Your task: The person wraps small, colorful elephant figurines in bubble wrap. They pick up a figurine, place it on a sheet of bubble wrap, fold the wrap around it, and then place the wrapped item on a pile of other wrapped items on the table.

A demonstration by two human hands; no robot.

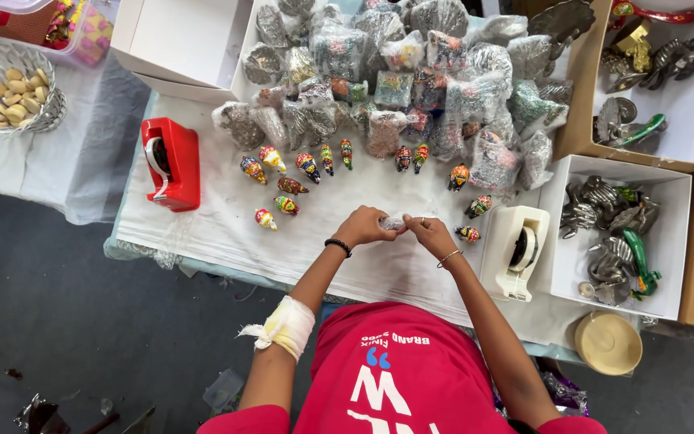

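Left hand (361, 227) and right hand (430, 232) met over the bench (226, 233), fingertips nearly touching. Fingers (381, 222) of both hands closed on a small clear-wrapped bundle (393, 223), pinched from either side and held just above the white cloth. Contents of the bundle too small to tell. A dark bead bracelet (337, 246) on the left wrist, a thin bangle (448, 257) on the right, a white bandage (285, 325) round the left forearm near the elbow.

Just beyond the fingers, a loose row of painted figurines (308, 166), bright and many-coloured, lying unwrapped on the cloth. Further beyond, a heap of wrapped packets (411, 72) piled in clear bags. One small painted piece (468, 234) just beside the right hand, on its outer side. Past that piece, a white tape dispenser (517, 251), near the right fingers. Well off to the outer side of the left hand, a red tape dispenser (172, 163). Beyond the white dispenser, a white box (676, 241) with metal bird shapes (604, 217) in silver and green. Far out past the red dispenser, a wire basket (10, 88) with pale rounded pieces on a separate cloth. Near the right elbow, a round tan lid (608, 343).
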